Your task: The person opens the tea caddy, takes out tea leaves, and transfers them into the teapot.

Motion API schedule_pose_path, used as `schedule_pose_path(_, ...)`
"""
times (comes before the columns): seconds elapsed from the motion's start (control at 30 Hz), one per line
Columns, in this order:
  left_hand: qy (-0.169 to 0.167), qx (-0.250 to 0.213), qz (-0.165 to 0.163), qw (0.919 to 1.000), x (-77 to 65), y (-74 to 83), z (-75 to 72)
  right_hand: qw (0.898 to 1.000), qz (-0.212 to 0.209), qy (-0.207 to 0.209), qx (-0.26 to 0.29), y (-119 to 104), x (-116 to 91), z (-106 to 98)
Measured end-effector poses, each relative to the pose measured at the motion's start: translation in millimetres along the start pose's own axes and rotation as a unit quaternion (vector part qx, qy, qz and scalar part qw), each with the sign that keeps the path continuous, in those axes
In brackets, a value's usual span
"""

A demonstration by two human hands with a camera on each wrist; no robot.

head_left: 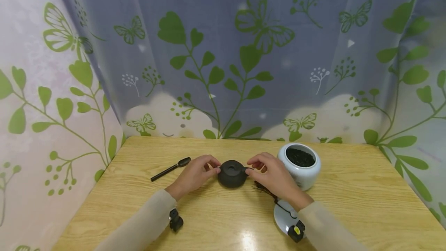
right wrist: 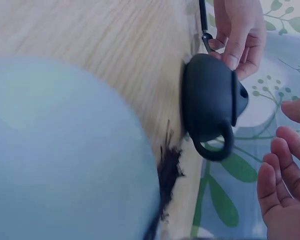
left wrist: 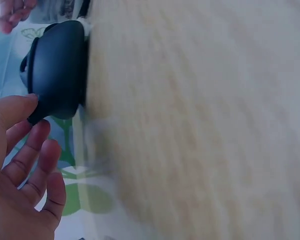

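Observation:
A small dark teapot (head_left: 231, 175) with its lid on sits on the wooden table between both hands. My left hand (head_left: 196, 174) pinches its short spout between thumb and fingers, as the left wrist view shows. On the other side, my right hand (head_left: 273, 173) is beside the looped handle (right wrist: 222, 150). In the right wrist view the right thumb and fingers are spread apart, with a gap between them and the handle.
A white porcelain jar (head_left: 303, 177) holding dark loose leaves (head_left: 299, 158) stands behind the right hand. A pale round lid (head_left: 282, 216) with a dark tassel (head_left: 261, 188) lies under the right forearm. A black spoon (head_left: 170, 169) lies left of the left hand.

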State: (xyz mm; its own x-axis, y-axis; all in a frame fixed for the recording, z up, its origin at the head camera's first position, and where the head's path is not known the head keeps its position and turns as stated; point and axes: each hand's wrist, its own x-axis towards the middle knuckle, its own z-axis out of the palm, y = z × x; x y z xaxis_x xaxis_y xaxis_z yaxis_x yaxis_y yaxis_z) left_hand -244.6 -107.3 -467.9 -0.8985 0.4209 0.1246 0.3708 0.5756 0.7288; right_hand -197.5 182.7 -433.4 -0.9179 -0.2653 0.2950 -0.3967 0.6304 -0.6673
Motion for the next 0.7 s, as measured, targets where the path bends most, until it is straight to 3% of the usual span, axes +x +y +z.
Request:
schedule_pose_path(0.23, 0.007, -0.003, 0.009, 0.9999, 2.7, 5.7, -3.9, 0.999, -0.028, 0.019, 0.017, 6, -21, -20)
schedule_pose_path(0.47, 0.007, -0.012, 0.021, 0.9997, 2.8, 17.8, -7.5, 1.0, -0.017, 0.005, 0.022, 3, -42, -42)
schedule_pose_path(0.7, 0.006, 0.001, 0.041, 0.9991, 4.0, 29.9, -7.3, 0.999, -0.03, 0.027, 0.022, 12, -60, -64)
